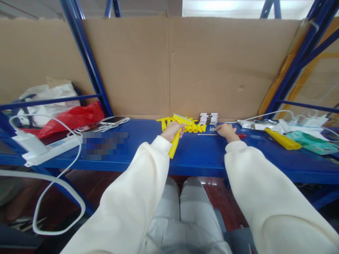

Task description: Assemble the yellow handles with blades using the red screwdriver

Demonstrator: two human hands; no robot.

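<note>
My left hand (171, 131) is closed around a yellow scraper (174, 145), its handle pointing toward me and a pale strip along its angled head. Over a small pile of tiny metal screws (212, 129), my right hand (227, 131) has its fingertips drawn together; whatever they pinch is too small to make out. Beneath that hand lies a screwdriver (206, 134), its shaft to the left and its red handle to the right. Several more yellow scraper parts (194, 127) lie in a row behind my left hand. Stacked white-and-dark small packs (208, 118) stand behind the screws.
The blue bench (148, 148) backs onto a cardboard wall (169, 67). On the left are a phone (116, 120), a red bag (74, 118) and a white power strip (53, 150) with a looping cable. To the right lie a yellow tube (283, 138) and a green packet (312, 141).
</note>
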